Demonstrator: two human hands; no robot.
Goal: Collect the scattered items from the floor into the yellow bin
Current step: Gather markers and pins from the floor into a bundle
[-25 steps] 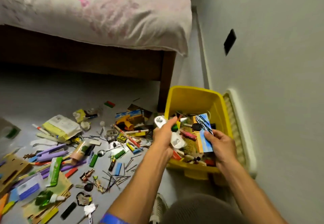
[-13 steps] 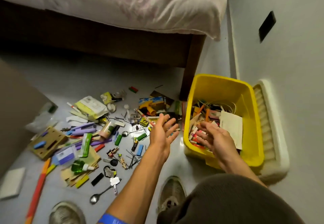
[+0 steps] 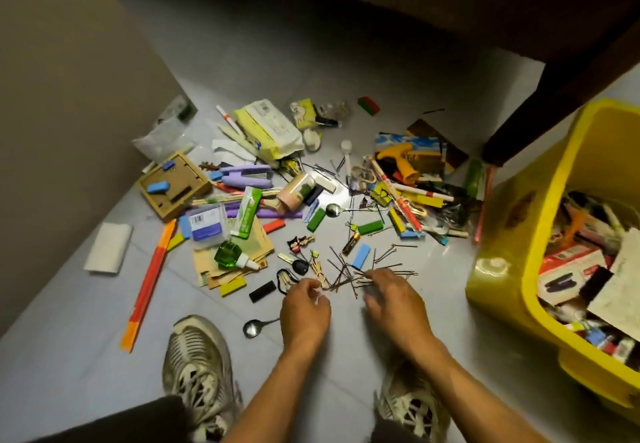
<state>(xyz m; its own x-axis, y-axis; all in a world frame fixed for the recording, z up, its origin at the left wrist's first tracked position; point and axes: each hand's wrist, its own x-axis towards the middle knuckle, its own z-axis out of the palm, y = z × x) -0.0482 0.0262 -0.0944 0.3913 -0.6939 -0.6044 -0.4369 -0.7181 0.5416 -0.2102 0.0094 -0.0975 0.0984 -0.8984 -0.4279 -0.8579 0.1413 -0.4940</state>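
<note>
Both hands (image 3: 304, 307) (image 3: 393, 295) curl over the hairpins (image 3: 367, 274); pinch them in bunches (thin, light, slippery) for the bin (image 3: 502, 269).

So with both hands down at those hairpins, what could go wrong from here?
The hairpins are thin, splayed and tangled, so the left hand and right hand may gather only some, or shed a few before reaching the yellow bin. The bin already looks heaped; loose pins could slide off.
</note>
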